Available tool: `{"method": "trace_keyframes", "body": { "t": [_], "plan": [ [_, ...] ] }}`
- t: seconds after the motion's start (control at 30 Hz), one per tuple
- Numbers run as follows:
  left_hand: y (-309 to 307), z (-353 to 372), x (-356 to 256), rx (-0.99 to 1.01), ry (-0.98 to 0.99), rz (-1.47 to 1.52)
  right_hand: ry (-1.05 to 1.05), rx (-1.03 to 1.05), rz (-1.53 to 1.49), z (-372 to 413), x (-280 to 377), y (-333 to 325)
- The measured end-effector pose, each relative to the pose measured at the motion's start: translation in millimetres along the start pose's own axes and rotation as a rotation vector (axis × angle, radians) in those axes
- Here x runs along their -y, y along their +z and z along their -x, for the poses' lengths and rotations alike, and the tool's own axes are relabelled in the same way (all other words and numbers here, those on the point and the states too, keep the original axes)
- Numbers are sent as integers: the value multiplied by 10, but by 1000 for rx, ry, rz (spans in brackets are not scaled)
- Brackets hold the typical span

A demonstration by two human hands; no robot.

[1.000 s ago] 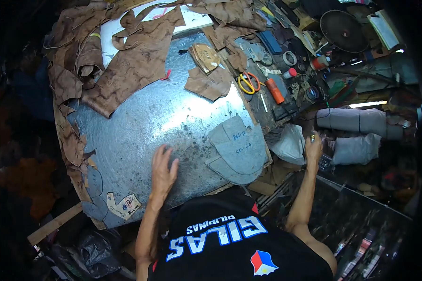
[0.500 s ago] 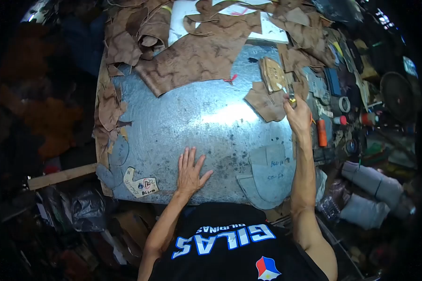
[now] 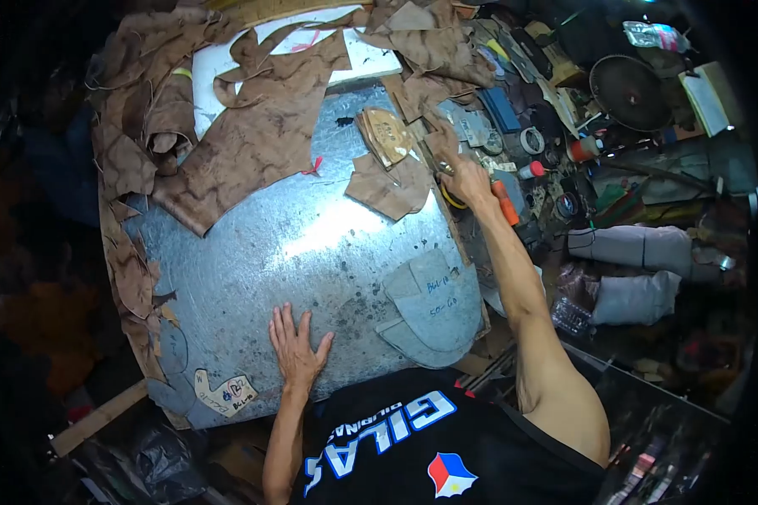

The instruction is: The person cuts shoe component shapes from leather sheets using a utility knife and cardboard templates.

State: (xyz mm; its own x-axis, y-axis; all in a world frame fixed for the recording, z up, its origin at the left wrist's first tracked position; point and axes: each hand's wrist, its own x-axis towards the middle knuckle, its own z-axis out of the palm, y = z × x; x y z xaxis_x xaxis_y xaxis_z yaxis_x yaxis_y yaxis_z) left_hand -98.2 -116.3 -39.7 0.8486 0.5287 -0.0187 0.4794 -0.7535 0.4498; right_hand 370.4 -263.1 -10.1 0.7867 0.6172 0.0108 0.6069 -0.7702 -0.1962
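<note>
My left hand (image 3: pixel 296 351) lies flat, fingers spread, on the metal-topped table (image 3: pixel 227 290) near its front edge. My right hand (image 3: pixel 467 180) reaches over the table's right edge, fingers curled at a slender, partly metallic tool (image 3: pixel 438 160); I cannot tell what kind it is. Left of this hand, a brown leather piece (image 3: pixel 389 188) lies under a stack of tan marked templates (image 3: pixel 386 135). Grey marked templates (image 3: pixel 436 310) are at the front right, and a cream template (image 3: pixel 225 392) with handwriting sits at the front left.
A large brown leather sheet (image 3: pixel 248 153) and scraps (image 3: pixel 126 160) cover the back and left side. White boards (image 3: pixel 375 61) lie beneath some leather. Beyond the right edge are an orange cylinder (image 3: pixel 505 202), a tape roll (image 3: pixel 531 140), a blue block (image 3: pixel 499 109) and wrapped bundles (image 3: pixel 630 244).
The whole view has turned and shifted, with the table now further left. My right hand has moved outward past the right edge. My left hand stays flat on the table.
</note>
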Motion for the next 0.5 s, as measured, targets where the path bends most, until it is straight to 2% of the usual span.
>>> {"method": "trace_keyframes", "body": {
  "t": [0.07,0.1,0.13,0.2,0.23,0.3,0.37,0.4,0.47,0.5],
  "plan": [
    [-12,-17,-15,-7,6,-6,-78,-29,16,-80,-25,158],
    [-19,-2,-24,-1,0,0,-74,-120,30,-98,-45,201],
    [-27,10,-28,0,4,-9,-69,-123,22,-53,3,162],
    [-33,3,-24,-8,-3,66,-66,-370,-60,85,265,-121],
    [-53,9,-10,-3,-11,66,-147,-487,-107,233,428,-268],
    [-98,-21,30,-65,5,146,-209,-539,-148,717,898,-607],
    [-141,-104,45,-18,-145,596,-360,-523,-211,1297,1460,-830],
    [-136,-112,15,64,-228,952,-397,-382,-184,1610,1659,-802],
    [-219,-216,-4,198,-379,1622,-530,-212,-369,2116,2102,-577],
    [-239,-225,10,258,-603,1848,-563,-107,-431,2358,2268,-411]
  ]
}}
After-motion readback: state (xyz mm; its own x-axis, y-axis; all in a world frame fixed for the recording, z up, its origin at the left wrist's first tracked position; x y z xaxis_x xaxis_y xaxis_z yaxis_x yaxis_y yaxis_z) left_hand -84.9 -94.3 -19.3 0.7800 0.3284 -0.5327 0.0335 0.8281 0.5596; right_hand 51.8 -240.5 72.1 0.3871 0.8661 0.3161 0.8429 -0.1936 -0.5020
